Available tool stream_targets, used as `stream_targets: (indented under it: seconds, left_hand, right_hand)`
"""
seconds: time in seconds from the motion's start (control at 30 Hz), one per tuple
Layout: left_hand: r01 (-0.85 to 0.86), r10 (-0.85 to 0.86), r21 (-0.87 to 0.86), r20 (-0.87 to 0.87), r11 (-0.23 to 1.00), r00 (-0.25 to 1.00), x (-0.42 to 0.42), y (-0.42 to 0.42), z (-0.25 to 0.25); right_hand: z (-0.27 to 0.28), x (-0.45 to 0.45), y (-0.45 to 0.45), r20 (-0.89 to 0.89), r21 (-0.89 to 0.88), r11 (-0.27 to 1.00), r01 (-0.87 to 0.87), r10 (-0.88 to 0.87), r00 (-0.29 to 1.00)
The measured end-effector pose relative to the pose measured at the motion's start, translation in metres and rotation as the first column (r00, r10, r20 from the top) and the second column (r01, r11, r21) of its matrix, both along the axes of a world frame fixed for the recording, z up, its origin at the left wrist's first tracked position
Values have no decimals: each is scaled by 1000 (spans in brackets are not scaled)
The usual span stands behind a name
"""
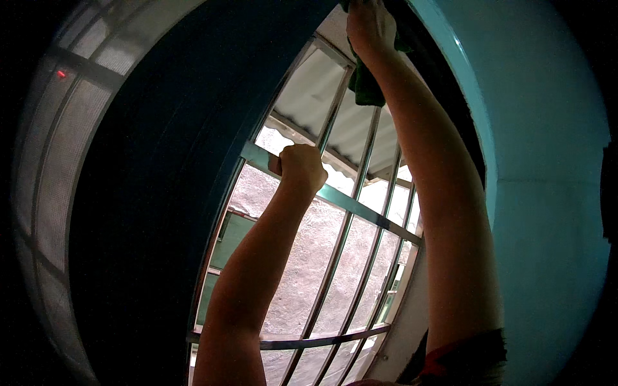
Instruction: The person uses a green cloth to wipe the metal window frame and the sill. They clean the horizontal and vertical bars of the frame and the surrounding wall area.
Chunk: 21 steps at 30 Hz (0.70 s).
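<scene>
A metal window grille [359,208] with upright round bars and flat crossbars stands before me. My left hand [302,166] is closed around its middle flat crossbar, near the left side. Raised to the top of the view, my right hand [371,26] holds a dark green cloth [368,87], which hangs down over the upper part of the grille. The fingertips of my right hand are partly cut off by the picture's upper edge.
A dark panel [145,193] fills the area left of the grille, with a mesh-like screen [63,144] beyond it. On the right is a teal wall [540,217]. Through the bars show a corrugated roof [314,91] and a rough outer wall [309,270].
</scene>
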<state>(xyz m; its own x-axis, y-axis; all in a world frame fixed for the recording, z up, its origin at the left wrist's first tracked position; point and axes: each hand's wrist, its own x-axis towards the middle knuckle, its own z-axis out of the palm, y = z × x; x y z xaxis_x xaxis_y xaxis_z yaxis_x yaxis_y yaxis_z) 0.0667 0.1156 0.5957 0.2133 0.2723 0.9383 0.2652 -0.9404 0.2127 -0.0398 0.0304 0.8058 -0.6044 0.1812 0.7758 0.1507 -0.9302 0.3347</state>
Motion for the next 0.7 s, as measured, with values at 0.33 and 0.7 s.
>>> stream_targets:
  seconds: [0.33, 0.7]
  left_hand:
    - [-10, 9, 35, 22, 999, 1000, 2, 1, -2]
    - [-92, 92, 69, 16, 993, 996, 8, 4, 2]
  right_hand:
    - [12, 6, 6, -79, -53, 839, -542, 537, 840]
    - [-14, 1, 6, -75, -52, 988, -147, 143, 987]
